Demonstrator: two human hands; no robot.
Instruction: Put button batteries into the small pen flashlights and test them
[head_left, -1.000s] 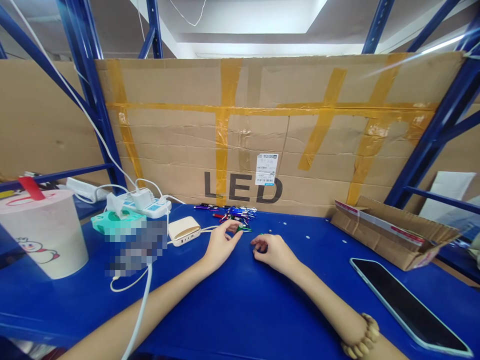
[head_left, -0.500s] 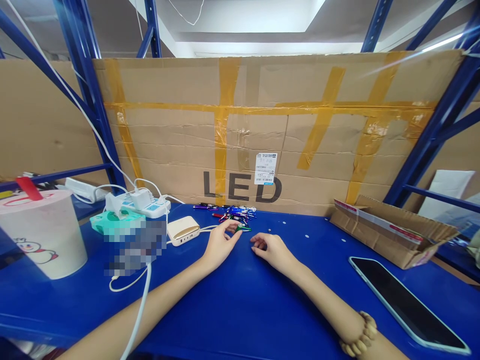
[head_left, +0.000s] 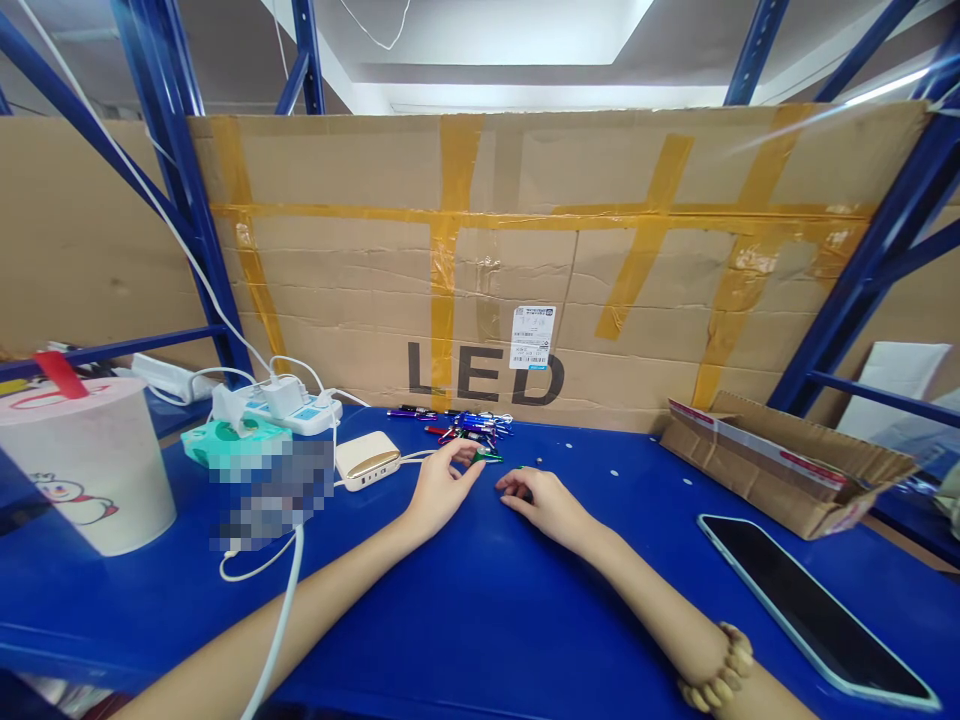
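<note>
Thumb and fingertips of the left hand (head_left: 439,490) come together on a green pen (head_left: 492,457), the forearm slanting up from the lower left corner and the wrist low over the desk (head_left: 465,620). The right hand (head_left: 551,508) reaches in from the lower right, back of the hand up, fingers curled and thumb drawn in beneath them; whether they grip something small, I cannot tell. Its fingertips face left, near the green pen but apart from it. A beaded bracelet (head_left: 716,672) circles the right forearm.

The green pen is just in front of a heap of pens (head_left: 480,422). Its long axis runs roughly crosswise, the visible end pointing right; the left fingers cover the other end. Most heaped pens also lie roughly crosswise. A cream-coloured device (head_left: 367,460) sits just left of the left hand.
</note>
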